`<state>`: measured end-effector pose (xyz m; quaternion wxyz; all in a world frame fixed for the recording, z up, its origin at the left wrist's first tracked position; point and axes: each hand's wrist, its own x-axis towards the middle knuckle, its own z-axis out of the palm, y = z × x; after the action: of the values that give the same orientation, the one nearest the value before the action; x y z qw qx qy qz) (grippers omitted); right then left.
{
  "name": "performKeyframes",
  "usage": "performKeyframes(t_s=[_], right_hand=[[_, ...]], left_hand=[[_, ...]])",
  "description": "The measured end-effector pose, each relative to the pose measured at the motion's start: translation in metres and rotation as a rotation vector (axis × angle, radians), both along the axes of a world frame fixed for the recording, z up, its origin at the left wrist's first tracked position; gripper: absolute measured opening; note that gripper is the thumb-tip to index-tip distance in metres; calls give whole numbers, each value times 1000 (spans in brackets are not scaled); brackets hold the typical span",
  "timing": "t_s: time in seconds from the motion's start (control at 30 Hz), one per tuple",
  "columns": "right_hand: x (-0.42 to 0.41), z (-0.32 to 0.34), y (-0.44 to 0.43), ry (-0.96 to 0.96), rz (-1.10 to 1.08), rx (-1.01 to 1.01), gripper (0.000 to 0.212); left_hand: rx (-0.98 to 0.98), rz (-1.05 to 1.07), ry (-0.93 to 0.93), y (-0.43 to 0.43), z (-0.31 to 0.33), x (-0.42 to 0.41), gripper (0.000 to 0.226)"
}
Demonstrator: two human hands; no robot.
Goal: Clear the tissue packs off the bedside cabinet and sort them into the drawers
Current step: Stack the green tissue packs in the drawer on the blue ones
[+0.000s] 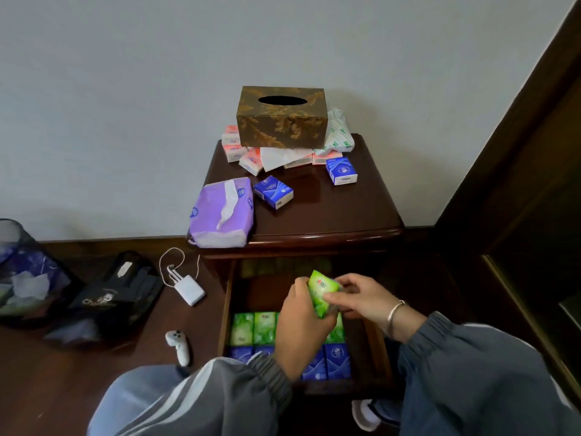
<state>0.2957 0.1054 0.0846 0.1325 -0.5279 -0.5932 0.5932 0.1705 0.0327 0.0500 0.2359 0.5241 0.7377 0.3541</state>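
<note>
- Bedside cabinet (330, 215): dark glossy wood, set against a pale wall, with dark wood floor to its left.
- Rear edge: gold-patterned tissue box (279, 121), with pink packs (232, 146) crowding its base. Two blue packs (273, 191) lie nearer the middle. Purple soft pack (221, 212) overhangs the front-left corner.
- Drawer (224, 309) open below the front edge: green row (253, 328) behind blue row (338, 361).
- Left hand (301, 325) and right hand (361, 298) above the drawer, fingers of both curled round one green pack (320, 292).
- Black bag (110, 297) on the floor reads "Che…", the rest blurred. Pack labels unreadable.
</note>
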Motion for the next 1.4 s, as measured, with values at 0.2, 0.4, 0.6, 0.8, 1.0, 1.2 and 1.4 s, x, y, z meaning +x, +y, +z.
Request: performKeyframes(t_s=[0.2, 0.4, 0.6, 0.8, 1.0, 1.2, 1.4], right_hand=[[22, -38, 32, -269, -13, 84, 40], [31, -61, 59, -732, 224, 219, 41], [14, -79, 59, -837, 426, 193, 39], [13, -93, 59, -880, 516, 193, 36], [8, -101, 64, -924, 511, 208, 38], [-10, -115, 63, -1083, 653, 341, 36], [4, -129, 69, -1378, 928, 523, 32]], left_hand=[[-149, -228, 90, -13, -37, -7, 96], [-483, -207, 432, -29, -80, -49, 68], [-624, -279, 387, -40, -111, -69, 71], [-689, -302, 301, -40, -121, -70, 67], [-703, -300, 279, -40, -123, -70, 67], [-689, -284, 263, -42, -125, -70, 66], [-667, -261, 258, -43, -129, -70, 65]])
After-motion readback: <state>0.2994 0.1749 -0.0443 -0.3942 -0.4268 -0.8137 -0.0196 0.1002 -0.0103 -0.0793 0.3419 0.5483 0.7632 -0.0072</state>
